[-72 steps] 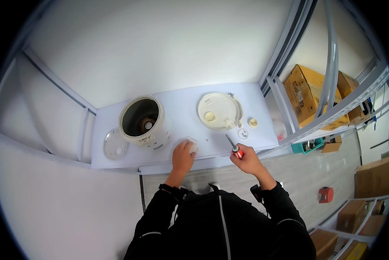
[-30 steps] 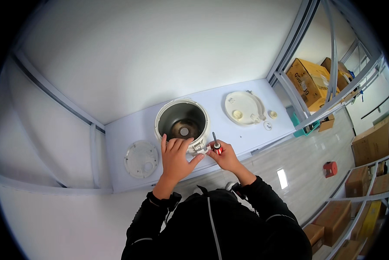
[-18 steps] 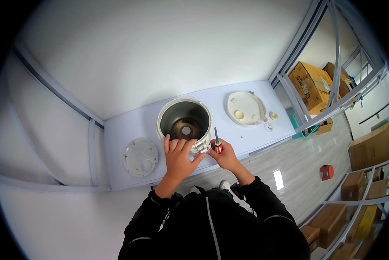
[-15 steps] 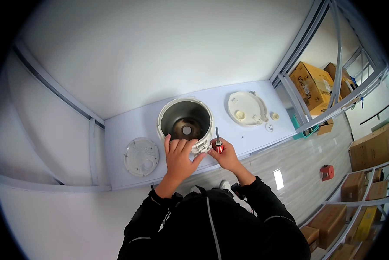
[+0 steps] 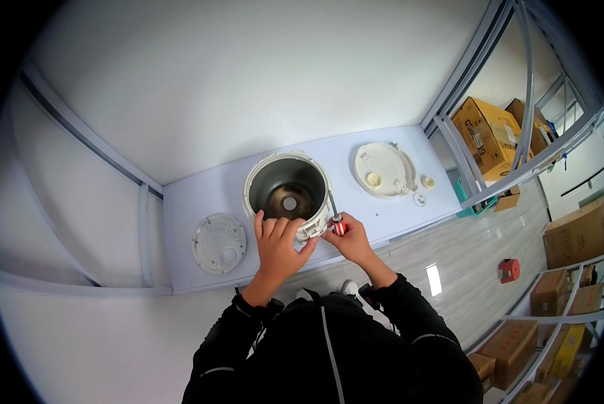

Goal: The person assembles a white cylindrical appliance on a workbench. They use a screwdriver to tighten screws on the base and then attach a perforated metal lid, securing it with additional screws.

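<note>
Near the front edge of a pale table [image 5: 197, 195], a round white pot body [image 5: 287, 176] stands upright with its top open, the grey inside browned at the bottom around a light round disc [image 5: 290, 204]. The person's left hand [image 5: 279, 244] is clamped on its near rim, fingers hooked against the edge and thumb toward a white fitting [image 5: 308, 231] on the front. The right hand [image 5: 352, 241] is closed around a screwdriver [image 5: 340, 227] with a red-and-white handle; its shaft points up and away from the person, close along the pot's right side, and I can't tell from where I stand whether the tip touches. The fingertips of that hand are also at the fitting's right end.

Left of the pot lies a flat round cover [image 5: 214, 236]. Well to the right, a white lid [image 5: 388, 163] lies on the table with a small cream cup [image 5: 374, 180] in it; a second cup [image 5: 428, 182] and a small white disc [image 5: 419, 199] sit just beside it. Farther right, a red stool [image 5: 509, 270] stands on the floor.
</note>
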### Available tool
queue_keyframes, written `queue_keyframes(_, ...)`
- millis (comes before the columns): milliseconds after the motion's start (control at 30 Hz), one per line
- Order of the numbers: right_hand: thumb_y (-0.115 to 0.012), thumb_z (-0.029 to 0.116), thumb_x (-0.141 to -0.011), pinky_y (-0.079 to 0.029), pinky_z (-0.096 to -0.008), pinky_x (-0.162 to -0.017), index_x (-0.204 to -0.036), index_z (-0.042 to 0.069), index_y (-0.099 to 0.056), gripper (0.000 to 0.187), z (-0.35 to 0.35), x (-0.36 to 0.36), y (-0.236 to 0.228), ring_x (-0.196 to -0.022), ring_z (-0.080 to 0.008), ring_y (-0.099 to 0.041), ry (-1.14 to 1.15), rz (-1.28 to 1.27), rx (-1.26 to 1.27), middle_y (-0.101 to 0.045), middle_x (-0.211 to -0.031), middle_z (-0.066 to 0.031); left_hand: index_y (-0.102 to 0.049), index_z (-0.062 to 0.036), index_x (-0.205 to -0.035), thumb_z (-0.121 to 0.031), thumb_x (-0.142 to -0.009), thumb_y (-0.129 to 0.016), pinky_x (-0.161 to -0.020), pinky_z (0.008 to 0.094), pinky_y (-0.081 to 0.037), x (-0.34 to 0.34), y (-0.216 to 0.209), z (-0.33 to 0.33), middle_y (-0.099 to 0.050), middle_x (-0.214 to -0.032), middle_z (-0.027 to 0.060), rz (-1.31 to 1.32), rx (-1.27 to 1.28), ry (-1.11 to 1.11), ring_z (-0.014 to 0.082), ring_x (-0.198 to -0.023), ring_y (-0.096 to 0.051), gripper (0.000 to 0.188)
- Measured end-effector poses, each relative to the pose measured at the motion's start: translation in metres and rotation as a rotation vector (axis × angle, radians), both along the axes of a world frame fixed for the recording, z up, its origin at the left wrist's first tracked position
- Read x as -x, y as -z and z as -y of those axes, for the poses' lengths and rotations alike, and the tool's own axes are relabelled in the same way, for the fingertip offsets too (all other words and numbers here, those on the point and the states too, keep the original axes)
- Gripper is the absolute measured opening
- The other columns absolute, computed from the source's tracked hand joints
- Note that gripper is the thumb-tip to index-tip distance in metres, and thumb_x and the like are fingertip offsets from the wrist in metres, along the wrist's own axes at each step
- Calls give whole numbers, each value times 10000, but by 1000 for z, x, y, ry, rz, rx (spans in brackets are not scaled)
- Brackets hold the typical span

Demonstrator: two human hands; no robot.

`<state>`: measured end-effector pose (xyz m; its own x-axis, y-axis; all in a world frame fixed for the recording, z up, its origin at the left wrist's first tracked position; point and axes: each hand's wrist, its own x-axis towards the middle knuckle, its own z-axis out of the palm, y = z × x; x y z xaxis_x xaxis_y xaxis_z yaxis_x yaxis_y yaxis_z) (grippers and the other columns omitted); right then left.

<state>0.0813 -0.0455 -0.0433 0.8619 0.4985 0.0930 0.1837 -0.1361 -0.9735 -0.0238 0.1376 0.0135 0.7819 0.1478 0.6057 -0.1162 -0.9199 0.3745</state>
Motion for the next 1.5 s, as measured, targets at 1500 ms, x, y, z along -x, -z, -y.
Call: queue_keyframes(1500,-768,58,-922,-472,-251,-625,-978,45,-668,115,134,-93,-26,-675,-65,-575,1,35,33,-637,-770,17,-750,-133,-1079,-427,-704,-906,-1025,496,-353,-61,10,111,-610,-893,-8,89,-153,-291,221,-888,-519,502)
